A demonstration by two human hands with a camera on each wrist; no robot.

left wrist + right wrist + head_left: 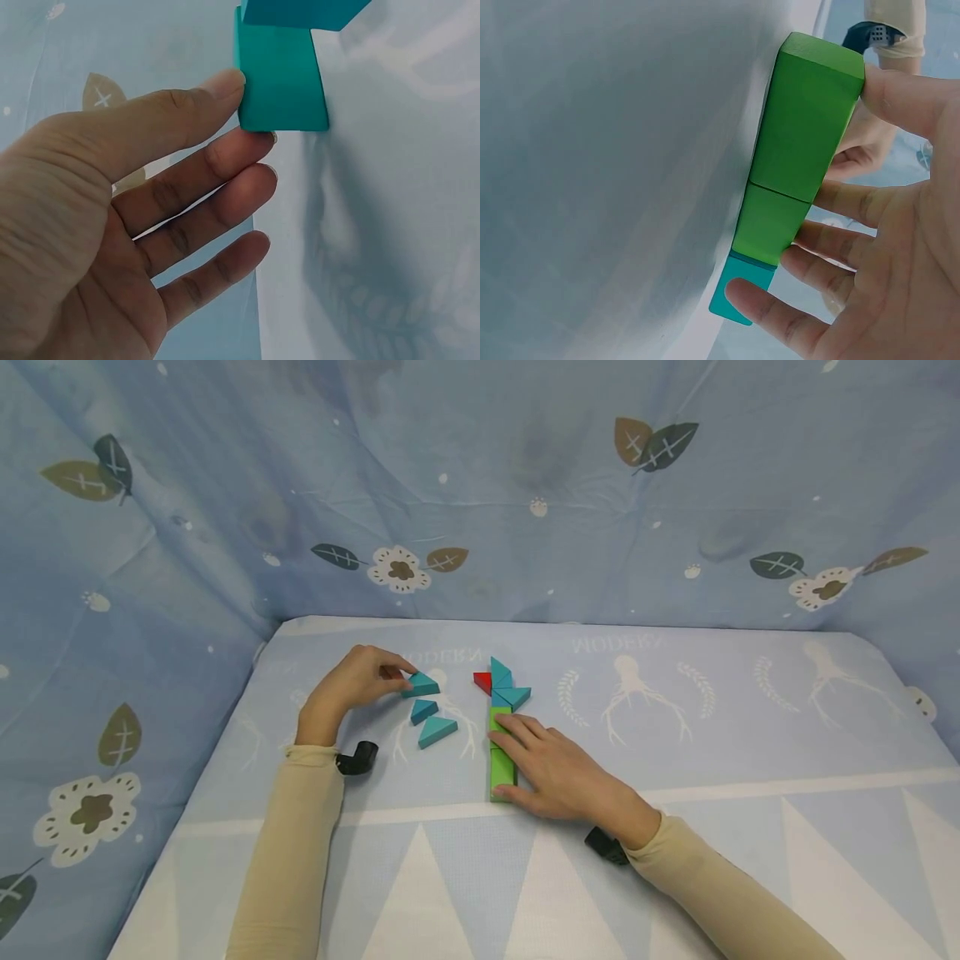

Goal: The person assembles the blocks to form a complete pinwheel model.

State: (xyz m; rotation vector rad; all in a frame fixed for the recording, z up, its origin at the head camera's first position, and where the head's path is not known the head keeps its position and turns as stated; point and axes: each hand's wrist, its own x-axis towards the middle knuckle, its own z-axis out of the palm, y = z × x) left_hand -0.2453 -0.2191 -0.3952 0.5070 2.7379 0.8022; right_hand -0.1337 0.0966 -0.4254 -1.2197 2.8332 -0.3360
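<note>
My left hand (360,681) pinches the end of a teal triangular block (422,685) between thumb and forefinger; its other fingers lie apart in the left wrist view. Nearer me lie a smaller blue triangular block (423,711) and another teal triangular block (438,732). With spread, fairly straight fingers, my right hand (558,772) rests along a column of green blocks (804,120), its thumb at the near end. Blue triangular blocks (502,673) continue the column at its far end, one pointing right. A red triangular block (483,681) adjoins them on the left.
A patterned cloth (712,860) with white triangles and antler prints covers the table. Blue fabric (525,460) with leaves and flowers hangs behind and at the left. Black wrist cameras (358,758) sit at both sleeves.
</note>
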